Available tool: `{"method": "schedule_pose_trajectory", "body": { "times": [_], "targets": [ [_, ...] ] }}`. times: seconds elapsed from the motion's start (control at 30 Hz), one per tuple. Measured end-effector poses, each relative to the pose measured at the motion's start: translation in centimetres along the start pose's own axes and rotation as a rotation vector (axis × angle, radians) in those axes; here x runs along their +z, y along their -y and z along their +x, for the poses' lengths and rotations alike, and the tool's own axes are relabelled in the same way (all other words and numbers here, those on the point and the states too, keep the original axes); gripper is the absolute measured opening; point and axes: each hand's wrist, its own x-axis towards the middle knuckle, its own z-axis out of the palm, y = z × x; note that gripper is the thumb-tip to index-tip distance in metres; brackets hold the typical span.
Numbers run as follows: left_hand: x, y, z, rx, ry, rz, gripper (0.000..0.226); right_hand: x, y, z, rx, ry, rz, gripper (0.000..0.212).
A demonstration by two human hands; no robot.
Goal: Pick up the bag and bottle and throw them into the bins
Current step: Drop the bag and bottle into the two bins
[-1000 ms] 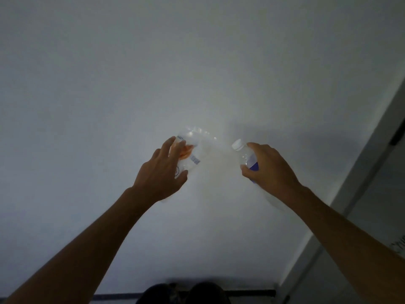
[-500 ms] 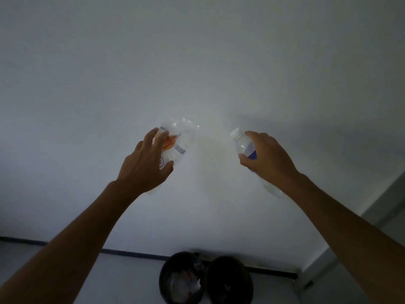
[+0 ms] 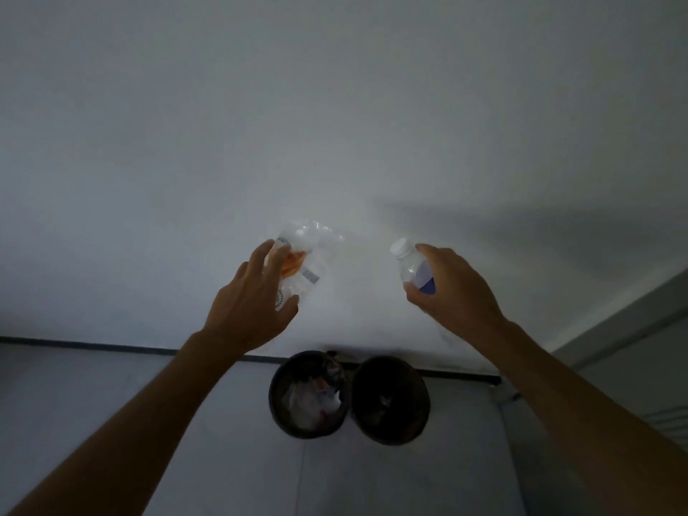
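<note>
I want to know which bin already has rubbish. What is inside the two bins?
The left bin holds pale crumpled rubbish, maybe paper or plastic; what lies under it is covered. The right bin looks dark inside, with only a faint glint; too dim to tell whether it is empty.

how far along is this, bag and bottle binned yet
Pickup looks done: the left hand holds the clear plastic bag, the right hand the water bottle. Both are raised above the two black bins by the wall. Left: dropping each in.
</note>
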Motion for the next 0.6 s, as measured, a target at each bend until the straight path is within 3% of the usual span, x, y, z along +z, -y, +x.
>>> {"method": "schedule_pose_trajectory", "body": {
  "times": [0.33,0.6],
  "targets": [
    [21.2,6.7,-5.4,-0.141,0.225,-0.052,0.08,19.0,-10.4,-4.1,0.129,0.199,0.049,0.058],
    [36.2,10.5,-7.9,-0.194,0.314,-0.073,0.08,32.1,-17.6,-7.5,0.164,0.279,0.079,0.057]
  ]
}}
